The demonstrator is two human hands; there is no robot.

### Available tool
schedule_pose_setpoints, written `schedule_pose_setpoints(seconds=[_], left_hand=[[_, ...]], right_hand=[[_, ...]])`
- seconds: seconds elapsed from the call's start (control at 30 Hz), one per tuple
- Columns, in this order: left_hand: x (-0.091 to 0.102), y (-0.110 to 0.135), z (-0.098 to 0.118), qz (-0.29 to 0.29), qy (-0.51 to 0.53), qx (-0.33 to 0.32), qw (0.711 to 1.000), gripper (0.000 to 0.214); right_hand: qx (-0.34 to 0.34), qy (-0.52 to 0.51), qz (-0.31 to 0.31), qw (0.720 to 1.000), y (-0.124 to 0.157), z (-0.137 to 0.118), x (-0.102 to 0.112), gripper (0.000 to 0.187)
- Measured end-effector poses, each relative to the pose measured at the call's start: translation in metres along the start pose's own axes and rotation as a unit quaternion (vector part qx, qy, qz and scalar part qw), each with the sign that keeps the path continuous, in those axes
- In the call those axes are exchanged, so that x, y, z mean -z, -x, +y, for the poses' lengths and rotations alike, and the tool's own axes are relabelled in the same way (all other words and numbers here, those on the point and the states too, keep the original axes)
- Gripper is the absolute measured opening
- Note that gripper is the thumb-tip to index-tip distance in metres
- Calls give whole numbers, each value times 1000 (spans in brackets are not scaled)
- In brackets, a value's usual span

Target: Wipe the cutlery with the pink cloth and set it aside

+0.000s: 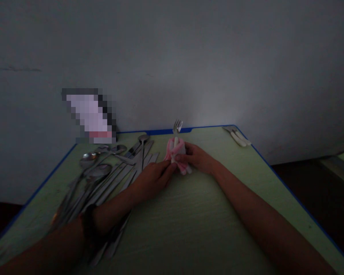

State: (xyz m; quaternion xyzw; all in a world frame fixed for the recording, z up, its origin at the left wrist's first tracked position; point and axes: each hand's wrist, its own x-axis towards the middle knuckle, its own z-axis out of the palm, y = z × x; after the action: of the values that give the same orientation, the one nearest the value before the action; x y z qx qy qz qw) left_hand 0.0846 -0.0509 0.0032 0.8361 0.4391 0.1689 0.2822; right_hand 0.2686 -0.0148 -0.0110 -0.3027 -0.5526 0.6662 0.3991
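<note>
A pink and white cloth (177,149) is bunched around the pale handle of a fork (177,127), whose tines point toward the wall. Beside the fork, a second shiny tip shows, too small to name. My right hand (199,157) grips the cloth from the right, fingers and thumb closed on it. At its lower left side, my left hand (157,173) pinches the cloth's edge. Pale handle ends stick out below the cloth. Several metal table knives (119,179) lie beside and under my left forearm, along with spoons (99,172).
Against the wall at the back left leans a blurred-out screen-like object (90,114). Two pale-handled utensils (237,136) lie at the table's far right corner. The light green table (212,225) has a blue edge and meets a grey wall (172,57).
</note>
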Motion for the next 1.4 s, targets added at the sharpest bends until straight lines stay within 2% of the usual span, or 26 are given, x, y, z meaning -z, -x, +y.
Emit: schedule_pose_setpoints(seconds=[0.37,0.67,1.4], left_hand=[[4,0,4,-19,-7,2,1000,41],[1,0,2,-2,-5,-3,1000,41],[2,0,3,-12,-23,0,1000,38]], right_hand=[[6,1,-9,1000,0,4,2,39],[9,0,0,1000,0,2,1,39],[14,-1,-10,1000,-1,6,4,39]])
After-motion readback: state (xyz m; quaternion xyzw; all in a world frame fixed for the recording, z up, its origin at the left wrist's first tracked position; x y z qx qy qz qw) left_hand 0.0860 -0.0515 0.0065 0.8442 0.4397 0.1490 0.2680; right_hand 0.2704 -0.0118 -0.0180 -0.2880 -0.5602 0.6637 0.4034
